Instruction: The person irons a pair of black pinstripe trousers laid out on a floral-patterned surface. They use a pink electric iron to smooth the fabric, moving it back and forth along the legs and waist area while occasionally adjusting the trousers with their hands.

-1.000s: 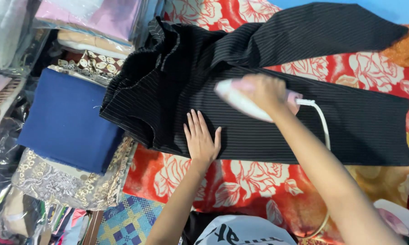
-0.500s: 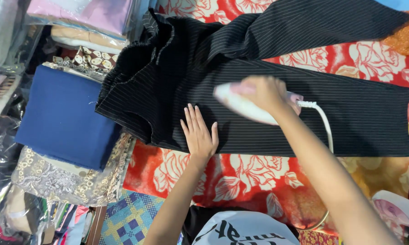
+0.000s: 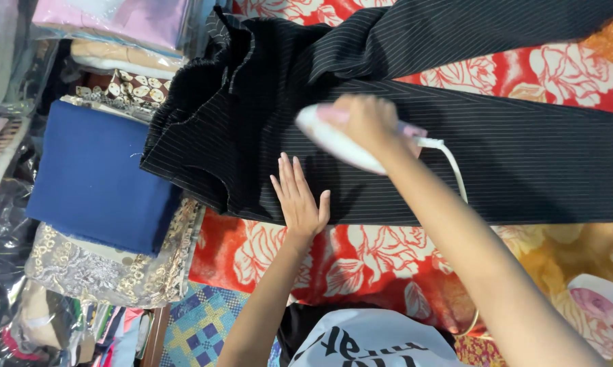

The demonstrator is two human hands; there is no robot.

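Presently the right hand [image 3: 369,121] is closed around the handle of a white and pink iron [image 3: 333,141], which sits flat on a pair of black pinstriped trousers [image 3: 524,163]; the iron appears blurred, and its white cord [image 3: 454,166] trails from its rear end across the cloth beside the forearm. Just beside the iron, the left hand [image 3: 299,200] lies palm down on the trousers with fingers spread and straight, gripping nothing and pressing the fabric flat near the lower edge of the leg. The trousers are spread across a red floral cover [image 3: 333,261], one leg extended to the right edge of view, the other angled toward the upper right, the waist bunched at the left. Left of the waist lies a folded blue cloth [image 3: 92,180] on top of an embroidered grey fabric [image 3: 95,275], with stacked folded textiles [image 3: 116,20] further up.
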